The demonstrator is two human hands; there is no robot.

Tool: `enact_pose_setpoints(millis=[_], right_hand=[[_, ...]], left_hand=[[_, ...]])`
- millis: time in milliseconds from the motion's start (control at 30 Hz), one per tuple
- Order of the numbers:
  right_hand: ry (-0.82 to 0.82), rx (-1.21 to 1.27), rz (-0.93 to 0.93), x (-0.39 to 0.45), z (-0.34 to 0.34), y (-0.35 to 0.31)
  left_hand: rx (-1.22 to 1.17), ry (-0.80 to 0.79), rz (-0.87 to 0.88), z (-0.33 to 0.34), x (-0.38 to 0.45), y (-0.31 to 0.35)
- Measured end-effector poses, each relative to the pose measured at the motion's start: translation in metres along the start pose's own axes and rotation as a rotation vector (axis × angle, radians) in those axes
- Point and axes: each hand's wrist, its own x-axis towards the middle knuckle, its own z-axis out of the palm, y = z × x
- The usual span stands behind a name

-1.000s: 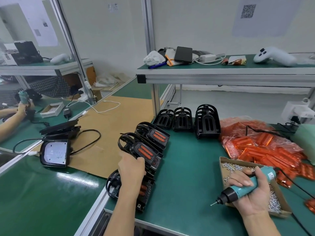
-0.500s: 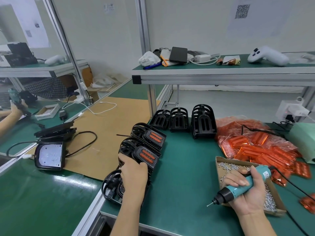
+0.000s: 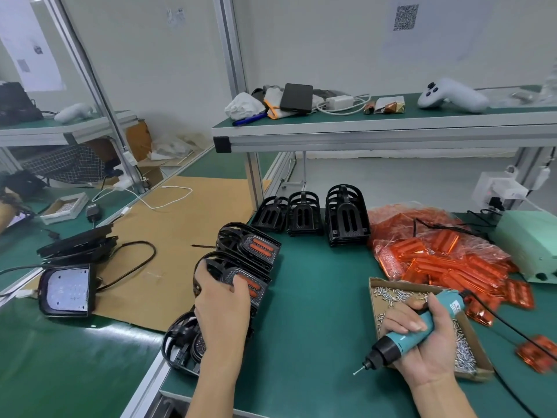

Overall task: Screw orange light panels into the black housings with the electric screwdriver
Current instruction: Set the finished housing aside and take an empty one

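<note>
a black ribbed plastic housing with an orange light panel fitted [image 3: 241,282] is gripped by the left hand [image 3: 223,309], fingers curled over its top edge, at the near-left of the green table mat [image 3: 316,297]; it is judged to be set among the finished stacks. the teal electric screwdriver [image 3: 413,336] is held in the right hand [image 3: 422,342], fingers wrapped round its barrel, over the cardboard tray of small silver screws [image 3: 388,297], likely so a screw stays ready on the bit. empty black housings [image 3: 346,212] and the loose orange panels in clear wrap [image 3: 437,254] are kept behind, within reach.
</note>
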Motion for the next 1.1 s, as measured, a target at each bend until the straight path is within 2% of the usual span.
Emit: enact_pose_setpoints(millis=[100, 233, 300, 400, 467, 567, 833, 967, 1100], right_hand=[[0.011, 0.0, 0.017, 0.0, -0.002, 0.0], [-0.028, 0.001, 0.073, 0.001, -0.003, -0.004], [-0.134, 0.022, 0.137, 0.004, -0.008, -0.006], [-0.395, 0.077, 0.249, 0.01, -0.01, -0.005], [-0.488, 0.046, 0.247, 0.014, -0.012, -0.004], [-0.589, -0.013, 0.25, 0.02, -0.01, -0.005], [-0.609, -0.07, 0.254, 0.029, 0.001, -0.009], [-0.582, -0.09, 0.223, 0.028, 0.005, -0.011], [-0.582, -0.095, 0.235, 0.027, 0.004, -0.012]], left_hand=[[-0.057, 0.007, 0.146, 0.016, 0.011, 0.021], [-0.008, -0.157, 0.336, 0.069, 0.038, 0.047], [0.096, -0.286, 0.457, 0.107, 0.055, 0.055], [0.322, -0.516, 0.558, 0.161, 0.079, 0.062], [0.502, -0.636, 0.556, 0.189, 0.094, 0.061], [0.72, -0.726, 0.508, 0.221, 0.112, 0.06], [0.969, -0.736, 0.608, 0.258, 0.126, 0.063], [0.93, -0.667, 0.622, 0.26, 0.123, 0.064], [0.793, -0.573, 0.663, 0.25, 0.123, 0.065]])
